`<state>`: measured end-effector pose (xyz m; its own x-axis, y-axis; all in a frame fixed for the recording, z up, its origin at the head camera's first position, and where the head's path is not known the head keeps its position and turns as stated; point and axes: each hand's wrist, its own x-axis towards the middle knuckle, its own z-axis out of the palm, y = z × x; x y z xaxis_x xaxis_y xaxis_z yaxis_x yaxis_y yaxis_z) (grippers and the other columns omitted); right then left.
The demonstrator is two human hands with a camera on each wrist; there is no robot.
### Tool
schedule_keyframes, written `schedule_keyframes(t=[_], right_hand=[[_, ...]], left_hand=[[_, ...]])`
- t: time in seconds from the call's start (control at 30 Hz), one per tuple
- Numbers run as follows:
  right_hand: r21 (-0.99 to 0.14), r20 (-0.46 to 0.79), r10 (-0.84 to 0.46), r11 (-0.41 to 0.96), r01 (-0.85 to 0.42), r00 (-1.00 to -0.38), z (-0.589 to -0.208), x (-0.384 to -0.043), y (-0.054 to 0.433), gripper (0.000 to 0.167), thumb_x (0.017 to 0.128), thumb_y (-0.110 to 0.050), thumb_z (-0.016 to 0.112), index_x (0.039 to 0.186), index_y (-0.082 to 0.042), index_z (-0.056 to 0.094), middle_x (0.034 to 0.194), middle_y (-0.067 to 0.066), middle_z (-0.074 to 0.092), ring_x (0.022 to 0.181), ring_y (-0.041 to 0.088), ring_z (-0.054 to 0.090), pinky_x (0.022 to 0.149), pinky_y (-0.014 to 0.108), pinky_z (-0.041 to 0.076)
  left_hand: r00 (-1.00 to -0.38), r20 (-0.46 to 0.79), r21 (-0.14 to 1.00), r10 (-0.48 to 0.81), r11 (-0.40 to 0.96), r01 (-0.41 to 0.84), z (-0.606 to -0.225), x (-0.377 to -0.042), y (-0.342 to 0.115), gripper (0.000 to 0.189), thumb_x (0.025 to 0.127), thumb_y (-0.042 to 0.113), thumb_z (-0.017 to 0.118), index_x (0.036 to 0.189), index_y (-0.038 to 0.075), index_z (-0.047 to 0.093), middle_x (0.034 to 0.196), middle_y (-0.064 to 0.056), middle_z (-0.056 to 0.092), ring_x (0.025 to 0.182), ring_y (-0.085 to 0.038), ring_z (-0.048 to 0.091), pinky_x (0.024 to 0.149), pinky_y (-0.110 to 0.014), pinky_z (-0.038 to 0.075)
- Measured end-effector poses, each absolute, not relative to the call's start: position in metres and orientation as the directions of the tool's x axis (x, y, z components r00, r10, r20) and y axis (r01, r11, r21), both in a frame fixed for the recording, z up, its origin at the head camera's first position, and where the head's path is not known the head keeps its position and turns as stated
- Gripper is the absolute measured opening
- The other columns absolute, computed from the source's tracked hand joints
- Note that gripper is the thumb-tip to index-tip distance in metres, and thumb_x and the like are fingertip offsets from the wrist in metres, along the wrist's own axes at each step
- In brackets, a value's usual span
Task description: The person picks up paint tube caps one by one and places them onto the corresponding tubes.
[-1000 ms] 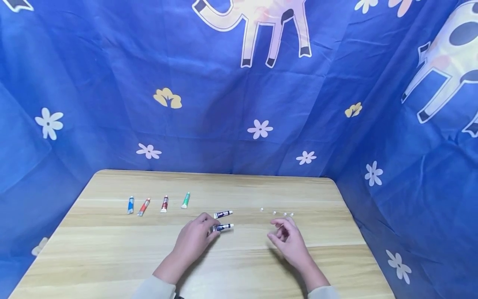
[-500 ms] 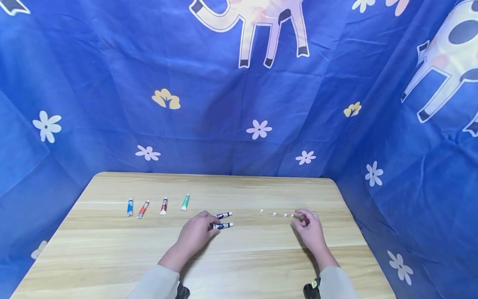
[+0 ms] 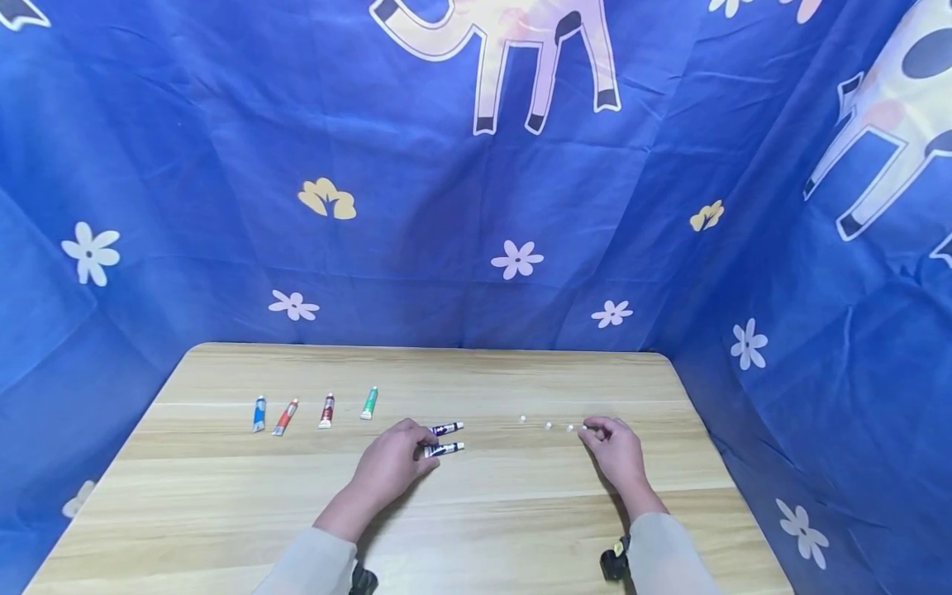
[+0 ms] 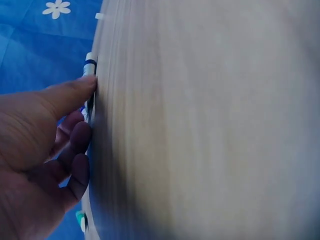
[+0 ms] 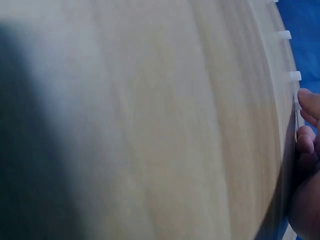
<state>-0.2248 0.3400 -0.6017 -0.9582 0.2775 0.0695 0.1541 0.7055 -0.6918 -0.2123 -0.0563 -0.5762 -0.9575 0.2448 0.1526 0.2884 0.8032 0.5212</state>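
My left hand (image 3: 390, 463) lies over the left ends of two dark paint tubes, its thumb and fingers pinching the nearer paint tube (image 3: 445, 449). The other dark paint tube (image 3: 447, 429) lies just behind, its left end hidden by the fingers. In the left wrist view the thumb rests along a tube with a white tip (image 4: 89, 62). To the right, my right hand (image 3: 619, 453) pinches the rightmost small white cap (image 5: 297, 104) between thumb and forefinger, partly covering it. Beside it, more white caps (image 3: 570, 428) stand in a row.
A blue paint tube (image 3: 259, 414), an orange-red tube (image 3: 285, 417), a dark red tube (image 3: 326, 411) and a green tube (image 3: 368, 403) lie at the back left of the wooden table (image 3: 491, 529). A blue printed cloth (image 3: 416, 207) hangs behind and at the sides.
My right hand has moved right and forward to the rightmost white cap, and its fingers have closed at it. My left hand has stayed at the two dark tubes, which lie slightly closer together.
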Motion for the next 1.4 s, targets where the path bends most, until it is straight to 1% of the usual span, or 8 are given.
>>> schedule_keyframes(t=[0.2,0.47,0.6,0.7,0.83,0.97,1.17,1.4], right_hand=[[-0.676,0.106,0.304,0.72,0.155,-0.947,-0.601,-0.225,0.334,0.017,0.095,-0.021,0.085,0.109,-0.012,0.083,0.09,0.002,0.064,0.082,0.014,0.055,0.071,0.023,0.047],[-0.708,0.117,0.309,0.693,0.139,-0.944,-0.595,-0.225,0.326,0.013,0.097,-0.019,0.082,0.107,-0.01,0.083,0.092,0.004,0.068,0.084,0.014,0.058,0.073,0.023,0.047],[-0.777,0.105,0.339,0.615,0.136,-0.935,-0.595,-0.222,0.322,0.014,0.097,-0.017,0.081,0.108,-0.009,0.083,0.096,0.007,0.07,0.087,0.012,0.059,0.077,0.02,0.049],[-0.837,0.097,0.383,0.531,0.133,-0.919,-0.595,-0.217,0.319,0.015,0.097,-0.013,0.082,0.11,-0.007,0.082,0.101,0.007,0.073,0.087,0.008,0.061,0.077,0.017,0.051],[-0.905,0.079,0.453,0.406,0.127,-0.888,-0.587,-0.208,0.312,0.016,0.098,-0.011,0.08,0.112,-0.003,0.081,0.097,0.002,0.075,0.082,0.003,0.061,0.072,0.014,0.052],[-0.948,0.047,0.481,0.297,0.112,-0.875,-0.571,-0.197,0.299,0.019,0.099,-0.011,0.078,0.114,0.0,0.078,0.092,-0.002,0.074,0.08,0.002,0.063,0.069,0.015,0.053],[-0.981,-0.015,0.442,0.167,0.099,-0.897,-0.556,-0.173,0.269,0.02,0.098,-0.006,0.078,0.115,0.003,0.076,0.092,-0.001,0.073,0.08,0.006,0.069,0.073,0.019,0.06],[-0.988,-0.016,0.337,0.139,0.067,-0.941,-0.548,-0.153,0.243,0.019,0.094,0.002,0.078,0.112,0.004,0.075,0.097,0.01,0.076,0.082,0.007,0.071,0.076,0.02,0.062]], left_hand=[[-0.963,0.133,0.527,0.234,0.806,0.269,-0.57,-0.214,-0.066,0.029,0.084,0.03,0.094,0.107,0.021,0.079,0.105,0.004,0.071,0.079,-0.005,0.055,0.072,-0.03,0.054],[-0.977,0.16,0.509,0.138,0.837,0.201,-0.556,-0.229,-0.105,0.031,0.088,0.032,0.09,0.103,0.017,0.069,0.102,-0.003,0.067,0.083,-0.017,0.063,0.071,-0.041,0.058],[-0.986,0.145,0.491,0.078,0.86,0.14,-0.55,-0.234,-0.123,0.035,0.091,0.032,0.087,0.111,0.01,0.068,0.105,-0.01,0.068,0.085,-0.025,0.067,0.069,-0.048,0.059],[-0.991,0.128,0.466,0.03,0.881,0.086,-0.548,-0.235,-0.132,0.041,0.094,0.031,0.083,0.119,0.003,0.066,0.106,-0.018,0.07,0.088,-0.034,0.069,0.075,-0.055,0.058],[-0.996,0.081,0.437,-0.028,0.899,0.01,-0.545,-0.234,-0.136,0.052,0.096,0.032,0.08,0.126,-0.005,0.062,0.111,-0.027,0.072,0.096,-0.044,0.068,0.085,-0.06,0.054],[-0.998,0.032,0.405,-0.048,0.914,-0.031,-0.544,-0.236,-0.134,0.058,0.096,0.036,0.078,0.126,-0.01,0.059,0.111,-0.03,0.071,0.098,-0.047,0.066,0.087,-0.061,0.052],[-0.999,-0.012,0.344,-0.037,0.938,-0.039,-0.548,-0.244,-0.127,0.056,0.1,0.041,0.073,0.117,-0.011,0.059,0.101,-0.027,0.066,0.096,-0.047,0.064,0.086,-0.06,0.051],[-0.999,0.003,0.369,-0.043,0.929,-0.039,-0.554,-0.248,-0.127,0.034,0.102,0.025,0.067,0.114,-0.007,0.063,0.101,-0.026,0.063,0.095,-0.044,0.059,0.083,-0.057,0.048]])
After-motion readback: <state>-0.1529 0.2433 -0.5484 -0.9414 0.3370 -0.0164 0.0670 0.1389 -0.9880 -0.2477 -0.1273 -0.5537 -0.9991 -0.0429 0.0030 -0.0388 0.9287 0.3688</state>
